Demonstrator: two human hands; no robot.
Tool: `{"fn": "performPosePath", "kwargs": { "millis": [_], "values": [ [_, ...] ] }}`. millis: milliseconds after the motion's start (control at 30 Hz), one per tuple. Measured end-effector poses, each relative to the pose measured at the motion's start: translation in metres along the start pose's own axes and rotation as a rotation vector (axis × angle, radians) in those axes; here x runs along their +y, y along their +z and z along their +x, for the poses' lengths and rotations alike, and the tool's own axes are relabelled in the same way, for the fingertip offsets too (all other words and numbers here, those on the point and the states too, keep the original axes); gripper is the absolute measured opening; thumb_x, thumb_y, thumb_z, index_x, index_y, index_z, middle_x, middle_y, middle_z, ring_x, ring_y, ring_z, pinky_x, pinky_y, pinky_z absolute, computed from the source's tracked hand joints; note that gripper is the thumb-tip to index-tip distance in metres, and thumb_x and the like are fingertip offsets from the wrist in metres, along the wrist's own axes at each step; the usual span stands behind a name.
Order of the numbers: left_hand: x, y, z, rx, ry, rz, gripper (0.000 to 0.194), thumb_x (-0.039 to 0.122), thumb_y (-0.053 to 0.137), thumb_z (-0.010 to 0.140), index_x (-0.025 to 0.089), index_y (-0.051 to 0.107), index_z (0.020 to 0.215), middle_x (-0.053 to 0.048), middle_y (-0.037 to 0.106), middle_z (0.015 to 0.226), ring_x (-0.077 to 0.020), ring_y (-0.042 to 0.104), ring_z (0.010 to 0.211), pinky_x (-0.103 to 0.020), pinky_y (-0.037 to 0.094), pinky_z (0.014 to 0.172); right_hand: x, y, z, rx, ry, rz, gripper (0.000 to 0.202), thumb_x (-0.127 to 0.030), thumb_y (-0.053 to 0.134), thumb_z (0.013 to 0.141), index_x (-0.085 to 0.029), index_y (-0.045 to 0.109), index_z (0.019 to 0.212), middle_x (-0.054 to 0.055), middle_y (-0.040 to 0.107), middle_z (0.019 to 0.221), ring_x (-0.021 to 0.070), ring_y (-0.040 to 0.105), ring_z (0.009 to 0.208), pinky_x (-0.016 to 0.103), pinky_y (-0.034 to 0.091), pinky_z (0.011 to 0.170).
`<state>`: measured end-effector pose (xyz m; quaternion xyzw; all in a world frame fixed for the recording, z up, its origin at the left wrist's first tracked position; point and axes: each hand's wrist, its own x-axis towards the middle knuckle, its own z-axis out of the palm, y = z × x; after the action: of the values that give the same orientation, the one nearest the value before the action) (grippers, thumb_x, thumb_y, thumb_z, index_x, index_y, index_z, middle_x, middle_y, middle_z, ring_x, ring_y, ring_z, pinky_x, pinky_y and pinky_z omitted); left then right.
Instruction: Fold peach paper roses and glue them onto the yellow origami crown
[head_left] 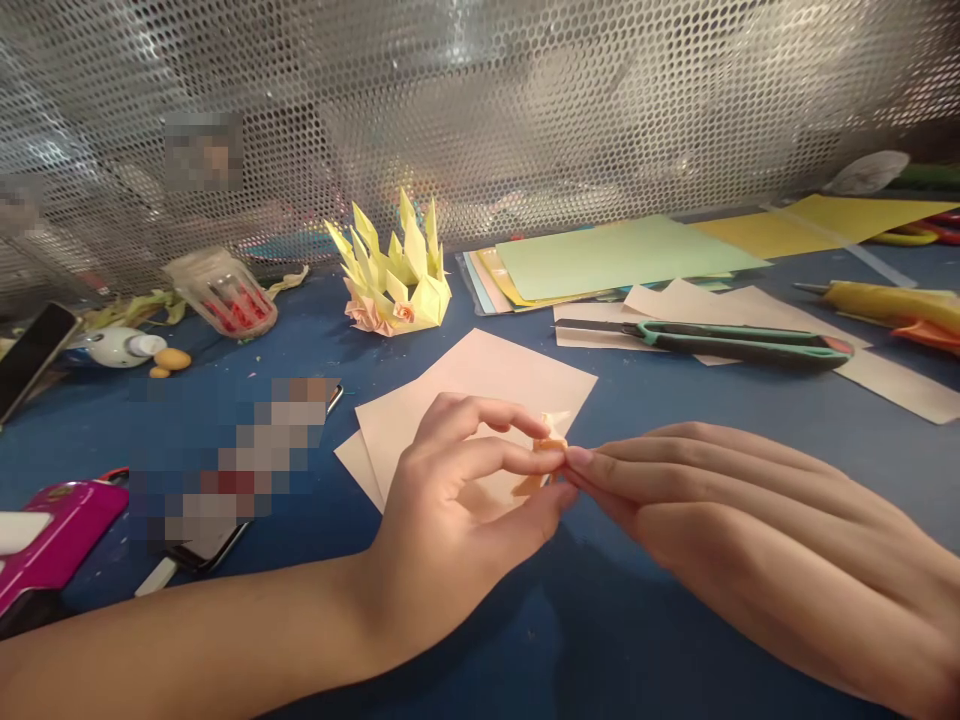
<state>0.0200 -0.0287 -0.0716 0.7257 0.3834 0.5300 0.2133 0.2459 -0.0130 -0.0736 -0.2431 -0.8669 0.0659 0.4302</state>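
Observation:
Between the fingertips of both hands is a small folded piece of pale peach paper (553,428), its pointed corner sticking up. My left hand (465,480) pinches it from the left with thumb and fingers. From the right, my right hand (720,500) presses thumb and fingertips together at its edge; the fingers hide part of the paper. Below and behind my left hand lie flat pale pink paper squares (480,375). Farther back stands a yellow folded-paper crown (397,275) with pink paper roses (379,313) along its front.
A green-and-black utility knife (742,345) rests on pink paper strips (892,378) at right. Coloured sheets (630,262) lie behind. At left are a phone (217,535), a magenta tool (64,535) and a tipped clear jar (225,295). A perforated metal panel (525,110) closes off the back.

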Motion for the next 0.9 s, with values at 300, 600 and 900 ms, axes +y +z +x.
{"fn": "performPosePath", "kwargs": {
  "millis": [300,600,900],
  "values": [
    [-0.001,0.000,-0.001,-0.170,-0.282,-0.132,0.040,0.013,0.084,0.080,0.026,0.059,0.108,-0.004,0.073,0.131,-0.0199,0.069,0.124,-0.034,0.052,0.108,-0.015,0.011,0.030,0.221,0.464,0.257,0.049,-0.030,0.081,0.088,-0.025,0.036,0.068,-0.006,0.077,0.072,0.0166,0.078,0.068,0.023,0.060,0.057],
    [-0.005,0.004,0.001,-0.103,-0.426,-0.408,0.011,0.024,0.075,0.094,0.025,0.066,0.100,-0.002,0.074,0.099,-0.0190,0.074,0.097,-0.030,0.062,0.083,-0.013,0.005,0.046,0.192,0.833,0.691,0.064,-0.049,0.099,0.060,-0.026,0.040,0.062,0.002,0.077,0.065,0.0226,0.076,0.066,0.031,0.061,0.061],
    [-0.008,0.000,0.010,-0.042,-0.475,-0.319,0.020,0.036,0.067,0.098,0.020,0.077,0.105,-0.009,0.081,0.115,-0.0249,0.074,0.112,-0.037,0.057,0.098,0.014,0.003,0.049,0.016,0.998,0.641,0.055,-0.058,0.099,0.054,-0.020,0.067,0.078,0.002,0.072,0.067,0.0176,0.068,0.066,0.028,0.050,0.060]
  ]
}}
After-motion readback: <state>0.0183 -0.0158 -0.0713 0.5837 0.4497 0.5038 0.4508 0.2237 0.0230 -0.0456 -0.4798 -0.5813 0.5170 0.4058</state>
